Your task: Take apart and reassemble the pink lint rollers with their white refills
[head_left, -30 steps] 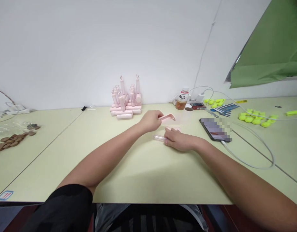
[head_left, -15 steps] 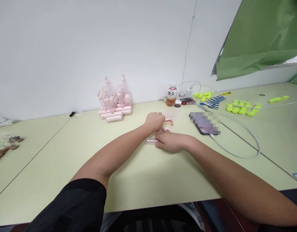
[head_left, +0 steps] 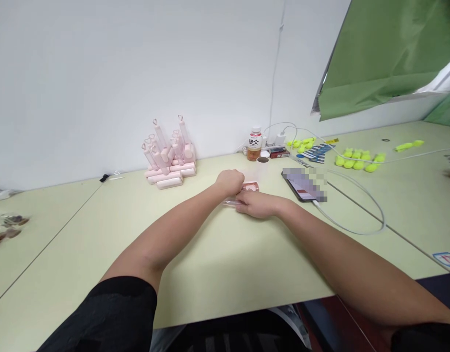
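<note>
In the middle of the table my left hand is closed in a fist beside a pink plastic piece; what its fingers hold, if anything, is hidden. My right hand lies low against the table, fingers closed over the end of a clear plastic tube. That tube lies on its side, mostly covered by the fingers. The hands meet at the fingertips. Just beyond them stands a white cylinder with a brown top opening.
Pink cylinders with clear tubes are stacked by the wall. A labelled bottle, a phone on a white cable, blue strips and several neon-yellow pieces are to the right. Brown pieces lie far left.
My right hand and the clear tube have moved slightly away from me, closer to my left hand. Less of the tube shows. The whole view has shifted a little.
</note>
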The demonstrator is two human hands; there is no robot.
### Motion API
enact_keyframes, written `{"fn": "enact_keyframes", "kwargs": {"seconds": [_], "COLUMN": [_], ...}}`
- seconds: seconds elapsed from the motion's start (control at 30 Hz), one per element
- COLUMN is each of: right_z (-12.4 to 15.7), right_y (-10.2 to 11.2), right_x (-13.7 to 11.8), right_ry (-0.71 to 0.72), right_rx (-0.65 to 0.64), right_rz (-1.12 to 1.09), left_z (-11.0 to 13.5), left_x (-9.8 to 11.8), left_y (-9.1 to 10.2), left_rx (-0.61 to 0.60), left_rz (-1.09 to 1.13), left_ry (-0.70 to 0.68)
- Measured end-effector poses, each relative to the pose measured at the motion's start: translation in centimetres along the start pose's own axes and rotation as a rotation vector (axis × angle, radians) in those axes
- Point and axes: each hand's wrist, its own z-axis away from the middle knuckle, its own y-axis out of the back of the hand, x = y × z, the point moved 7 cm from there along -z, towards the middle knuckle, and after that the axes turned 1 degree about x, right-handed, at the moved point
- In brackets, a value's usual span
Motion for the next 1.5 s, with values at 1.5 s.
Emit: {"fn": "enact_keyframes", "kwargs": {"seconds": [1.5], "right_z": [2.1], "right_y": [4.0], "right_x": [-2.3], "right_ry": [0.072], "right_rx": [0.376], "right_rz": [-0.907], "left_z": [19.1], "left_x": [-5.2], "left_y": [-1.6], "left_rx": [0.179], "left_rz": [1.473], "left_ry": [0.138]}}
